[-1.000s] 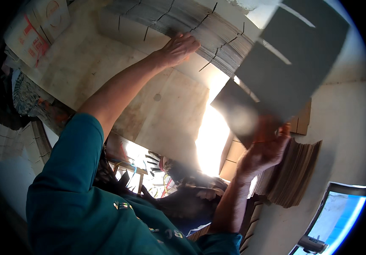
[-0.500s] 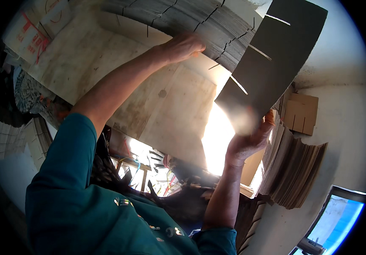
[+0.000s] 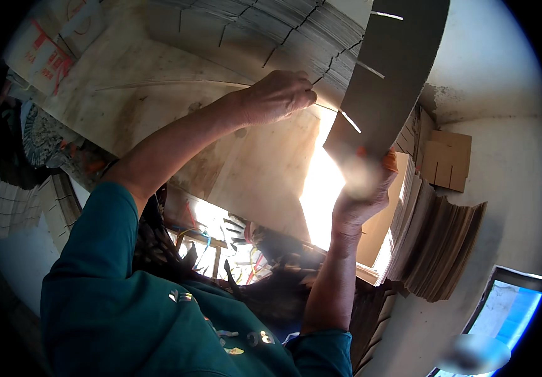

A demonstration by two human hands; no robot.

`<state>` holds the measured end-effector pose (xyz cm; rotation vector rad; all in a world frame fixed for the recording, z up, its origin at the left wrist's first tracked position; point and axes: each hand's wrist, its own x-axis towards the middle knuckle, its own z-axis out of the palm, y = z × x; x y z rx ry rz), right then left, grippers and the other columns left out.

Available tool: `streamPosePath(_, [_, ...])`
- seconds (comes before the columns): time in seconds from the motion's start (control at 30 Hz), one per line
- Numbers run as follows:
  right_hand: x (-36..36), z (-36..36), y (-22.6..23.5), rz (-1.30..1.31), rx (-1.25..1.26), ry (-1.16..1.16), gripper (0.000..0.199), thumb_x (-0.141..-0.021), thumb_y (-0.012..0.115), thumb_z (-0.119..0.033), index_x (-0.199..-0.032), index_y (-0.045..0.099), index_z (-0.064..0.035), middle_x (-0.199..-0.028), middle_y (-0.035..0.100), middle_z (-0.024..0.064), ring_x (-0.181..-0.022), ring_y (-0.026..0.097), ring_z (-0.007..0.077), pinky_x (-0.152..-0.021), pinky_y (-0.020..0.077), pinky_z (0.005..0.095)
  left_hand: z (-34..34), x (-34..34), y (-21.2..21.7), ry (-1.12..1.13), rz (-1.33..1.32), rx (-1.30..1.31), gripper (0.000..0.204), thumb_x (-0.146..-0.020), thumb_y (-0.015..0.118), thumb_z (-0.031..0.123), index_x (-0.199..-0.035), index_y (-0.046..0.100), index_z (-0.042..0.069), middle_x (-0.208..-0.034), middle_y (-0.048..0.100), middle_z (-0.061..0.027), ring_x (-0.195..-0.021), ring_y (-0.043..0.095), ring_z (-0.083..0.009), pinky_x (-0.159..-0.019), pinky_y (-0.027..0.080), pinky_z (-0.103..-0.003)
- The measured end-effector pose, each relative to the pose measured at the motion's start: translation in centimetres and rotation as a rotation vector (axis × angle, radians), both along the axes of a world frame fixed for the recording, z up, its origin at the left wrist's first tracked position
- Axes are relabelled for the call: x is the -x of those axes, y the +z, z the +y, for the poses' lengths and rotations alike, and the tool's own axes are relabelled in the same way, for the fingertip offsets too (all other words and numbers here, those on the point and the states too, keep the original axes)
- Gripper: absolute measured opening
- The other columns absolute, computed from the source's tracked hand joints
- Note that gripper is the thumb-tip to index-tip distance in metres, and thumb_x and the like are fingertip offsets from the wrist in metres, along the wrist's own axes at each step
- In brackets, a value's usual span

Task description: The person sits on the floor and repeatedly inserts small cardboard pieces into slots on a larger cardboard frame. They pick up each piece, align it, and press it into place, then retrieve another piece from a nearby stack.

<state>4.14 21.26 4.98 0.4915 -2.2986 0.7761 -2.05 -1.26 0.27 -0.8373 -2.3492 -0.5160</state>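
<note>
My right hand point(image 3: 365, 198) grips the lower end of a grey slotted cardboard strip point(image 3: 393, 69), which stands up tilted with several cuts along its left edge. Left of it, my left hand point(image 3: 280, 95) is closed, fingers pinched at the near edge of another slotted cardboard strip point(image 3: 221, 60). That strip lies in front of a stack of slotted cardboard point(image 3: 290, 19) at the far side of the wooden board point(image 3: 265, 157). A blurred bright spot partly covers my right fingers.
A thick stack of brown cardboard sheets point(image 3: 447, 245) stands at the right, below a slotted cardboard piece point(image 3: 447, 160) by the wall. A carton with red print point(image 3: 48, 53) sits at the far left. Cluttered items and wires point(image 3: 221, 242) lie below the board's near edge.
My left hand has moved nearer and slightly right, drawing the strip's edge away from the stack. The strip in my right hand has shifted left and turned more upright.
</note>
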Motion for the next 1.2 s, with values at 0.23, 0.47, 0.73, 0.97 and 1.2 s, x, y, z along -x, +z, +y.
streamPosePath(0.23, [-0.4,-0.3,0.2,0.006,-0.014,0.008,0.037,-0.089,0.06,-0.007,-0.123,0.048,-0.004,-0.109,0.062,0.0184,-0.093,0.065,0.0329,-0.074,0.0553,0.0354,-0.1,-0.5,0.0,-0.034,0.025,-0.034,0.016,-0.063,0.065,0.0,-0.075,0.054,0.005,-0.072,0.052,-0.0039,-0.073,0.053,-0.0199,-0.061,0.048,-0.032])
streamPosePath(0.47, [0.0,-0.3,-0.6,-0.06,-0.097,0.036,0.037,-0.088,0.056,-0.002,-0.124,0.045,-0.0023,-0.122,0.052,0.0225,-0.102,0.059,0.0393,-0.08,0.0533,0.0394,1.4,-3.2,1.7,-0.093,0.045,-0.06,0.017,-0.062,0.065,0.002,-0.074,0.053,0.004,-0.071,0.05,-0.0033,-0.068,0.05,-0.0192,-0.057,0.045,-0.031])
streamPosePath(0.73, [-0.3,-1.3,-0.9,-0.054,-0.276,0.012,0.03,-0.088,0.055,-0.006,-0.117,0.046,-0.0061,-0.125,0.049,0.0235,-0.085,0.063,0.0387,-0.057,0.0533,0.0449,3.2,-7.5,4.4,-0.092,0.201,0.068,0.016,-0.06,0.061,0.009,-0.072,0.053,0.004,-0.07,0.048,-0.0033,-0.067,0.049,-0.0169,-0.055,0.043,-0.029])
streamPosePath(0.97, [-1.1,-1.8,-0.6,-0.053,-0.302,0.079,0.044,-0.08,0.054,0.004,-0.122,0.044,-0.0058,-0.116,0.052,0.02,-0.077,0.063,0.0367,-0.056,0.0539,0.0405,2.4,-10.2,3.8,-0.06,0.206,0.071,0.02,-0.056,0.063,0.005,-0.074,0.056,0.001,-0.071,0.051,-0.0049,-0.066,0.051,-0.0173,-0.056,0.045,-0.029])
streamPosePath(1.2, [-1.5,-1.4,-2.8,-0.2,-0.265,0.069,0.038,-0.082,0.054,0.003,-0.119,0.046,-0.0035,-0.106,0.056,0.0176,-0.075,0.062,0.035,-0.057,0.0537,0.0395,-0.7,-8.8,7.5,-0.062,-0.679,-0.261,0.026,-0.071,0.074,0.015,-0.08,0.056,-0.001,-0.077,0.055,-0.0087,-0.075,0.057,-0.0246,-0.064,0.047,-0.036])
